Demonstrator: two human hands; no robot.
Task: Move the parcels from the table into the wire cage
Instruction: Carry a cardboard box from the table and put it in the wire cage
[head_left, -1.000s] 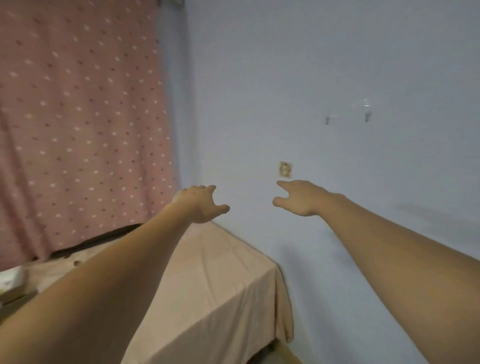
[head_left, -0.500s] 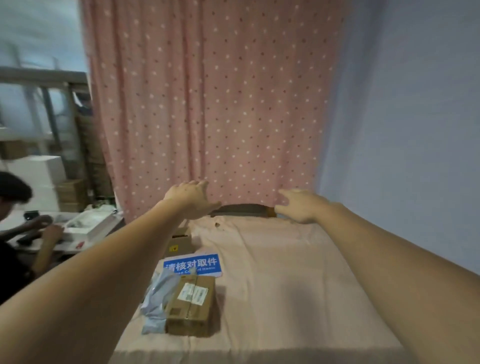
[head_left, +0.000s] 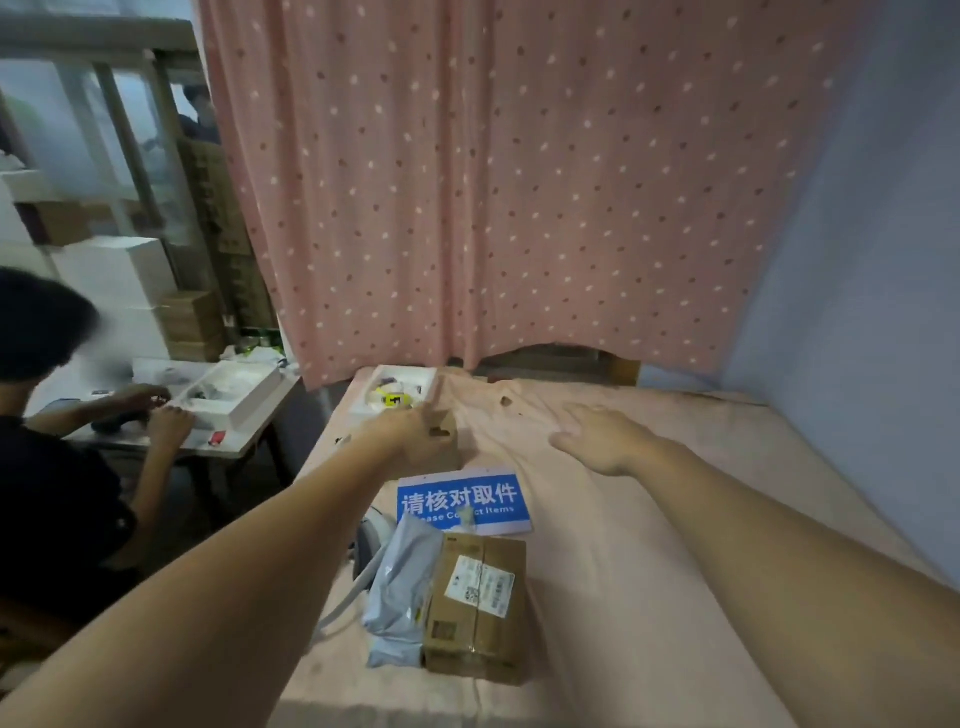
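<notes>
Parcels lie on the table under a pink cloth. A labelled cardboard box sits near the front, with a grey plastic mailer leaning against its left side. Farther back stands a small cardboard box. My left hand reaches over this small box with relaxed fingers; I cannot tell if it touches it. My right hand hovers open above the cloth to the right, holding nothing. The wire cage is not in view.
A blue sign with white writing lies between the boxes. A white tray of small items sits at the table's back left corner. A seated person works at a desk on the left. A dotted pink curtain hangs behind; a wall stands to the right.
The view swung left from the bare wall to the table and dipped down. Both hands dropped toward the table, the left one onto the small box at the back.
</notes>
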